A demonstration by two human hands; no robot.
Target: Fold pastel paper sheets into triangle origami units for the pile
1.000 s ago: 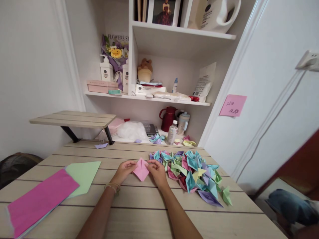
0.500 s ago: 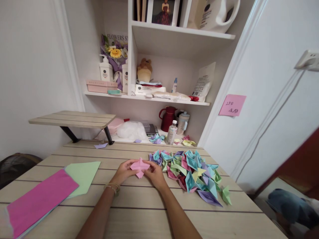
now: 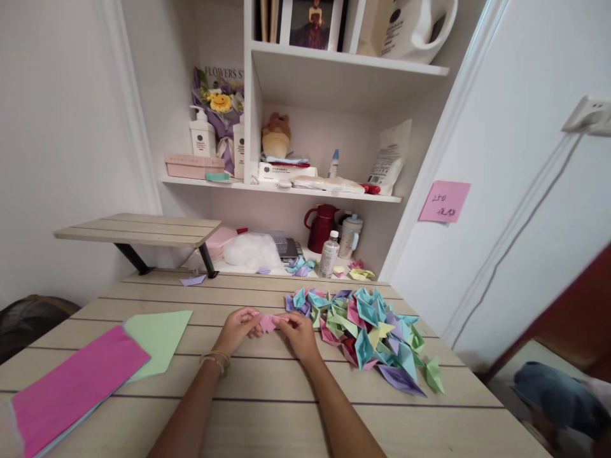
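A small folded piece of pink paper [image 3: 268, 323] is held between my two hands, just above the wooden table [image 3: 267, 426]. My left hand [image 3: 240, 329] pinches its left side, thumb and fingers closed on it. On the opposite side my right hand [image 3: 296, 331] grips the paper the same way. Parts of the paper are covered by the fingers. Close to the right hand lies a heap of folded paper boats [image 3: 365, 331] in blue, green, purple, pink and yellow.
At the left lie magenta paper sheets [image 3: 79, 388] and green sheets [image 3: 160, 343]. A small raised shelf [image 3: 138, 229] stands at the back left. Behind the table are a clear bottle [image 3: 329, 256], a red jug [image 3: 323, 229] and a plastic bag [image 3: 252, 250].
The pink paper went from a diamond to a spread, cross-like shape, and now shows as a smaller, narrower folded piece. Both hands have kept hold of it in nearly the same place.
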